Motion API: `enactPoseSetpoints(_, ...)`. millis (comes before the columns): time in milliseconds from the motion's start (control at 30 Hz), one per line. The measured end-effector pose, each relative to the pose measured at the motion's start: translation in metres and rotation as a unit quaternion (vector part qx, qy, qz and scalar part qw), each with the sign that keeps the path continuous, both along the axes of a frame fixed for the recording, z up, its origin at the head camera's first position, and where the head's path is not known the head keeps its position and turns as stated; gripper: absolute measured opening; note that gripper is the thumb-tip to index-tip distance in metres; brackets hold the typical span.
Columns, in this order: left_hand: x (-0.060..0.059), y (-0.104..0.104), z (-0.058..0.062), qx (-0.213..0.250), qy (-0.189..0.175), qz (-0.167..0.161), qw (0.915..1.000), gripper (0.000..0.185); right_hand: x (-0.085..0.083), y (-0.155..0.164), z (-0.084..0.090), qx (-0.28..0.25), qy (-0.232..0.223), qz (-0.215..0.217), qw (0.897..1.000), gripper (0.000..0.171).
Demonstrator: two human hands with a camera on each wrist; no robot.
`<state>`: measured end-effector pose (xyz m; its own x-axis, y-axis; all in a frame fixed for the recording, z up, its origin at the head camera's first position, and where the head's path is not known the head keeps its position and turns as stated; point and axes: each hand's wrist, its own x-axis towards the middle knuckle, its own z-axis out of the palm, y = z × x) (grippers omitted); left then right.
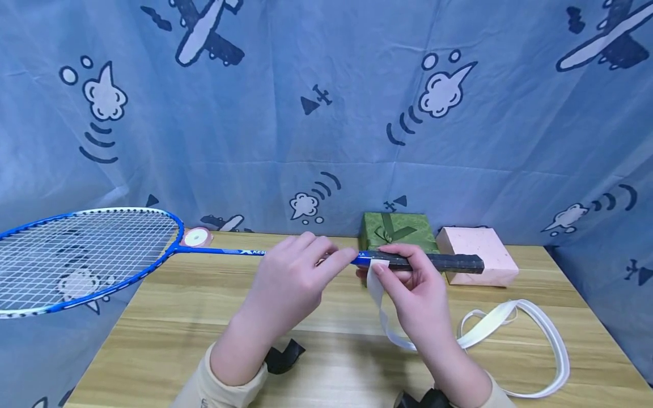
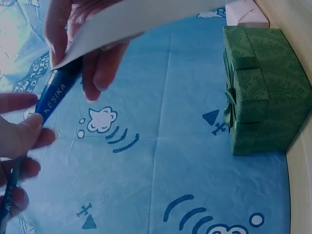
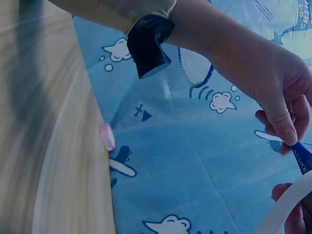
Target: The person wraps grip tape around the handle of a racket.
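The left hand (image 1: 291, 277) pinches the blue shaft of the badminton racket (image 1: 214, 250) between thumb and fingertips, just left of where the shaft meets the handle, holding it above the counter (image 1: 168, 334). The right hand (image 1: 418, 294) sits immediately to its right, fingers curled around the near end of the black handle (image 1: 439, 262) and pressing the end of a white grip tape (image 1: 376, 283) against it at the junction with the shaft. The two hands are close together, almost touching, both clamped on the racket. The racket's long axis runs nearly level from left to right across the view: the strung head (image 1: 76, 255) juts out past the counter's left edge, well away from the left hand, and the black handle's butt end points right, beyond the right hand, which is therefore the nearer one to the bare part of the handle. From the right hand the tape drops down and trails right in a loose loop (image 1: 541, 334) lying on the counter. Behind the handle stand a green gift box (image 1: 398, 229) with a bow and, beside it to the right, a pink box (image 1: 479, 249). A pink ribbon roll (image 1: 196, 237) lies near the racket's throat, against the blue cartoon-printed backdrop (image 1: 326, 102).
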<state>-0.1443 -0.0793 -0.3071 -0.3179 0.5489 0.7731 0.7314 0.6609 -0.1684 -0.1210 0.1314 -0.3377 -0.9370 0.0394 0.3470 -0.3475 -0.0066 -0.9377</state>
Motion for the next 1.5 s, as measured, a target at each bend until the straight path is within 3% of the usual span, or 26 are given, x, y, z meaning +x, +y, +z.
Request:
enactPoseSetpoints(133,-0.002,0.002,0.0,-0.004,0.023,-0.038,0.999,0.043,0.001,0.001,0.0,-0.012,0.012,0.004,1.0,0.027)
enactPoseSetpoints(233,-0.002,0.002,-0.001,-0.003,0.029,-0.048,0.9984,0.046,0.003,0.001,0.0,-0.004,0.023,0.001,1.0,0.026)
enactPoseSetpoints(567,-0.001,0.001,-0.002,0.016,0.023,-0.048,0.9985,0.042,0.006,-0.001,0.001,0.001,0.035,0.043,0.998,0.03)
enactPoseSetpoints(733,-0.002,-0.001,-0.002,0.027,0.012,-0.045,0.9986,0.051,0.007,-0.003,-0.004,0.025,0.089,0.062,0.994,0.045)
enactPoseSetpoints(1000,-0.003,-0.005,-0.001,0.031,0.001,-0.042,0.9986,0.052,0.005,-0.007,-0.009,0.073,0.176,0.053,0.98,0.045)
enactPoseSetpoints(1500,-0.001,-0.007,-0.004,-0.004,-0.043,-0.035,0.9985,0.055,-0.001,-0.008,-0.016,0.108,0.202,0.026,0.973,0.045)
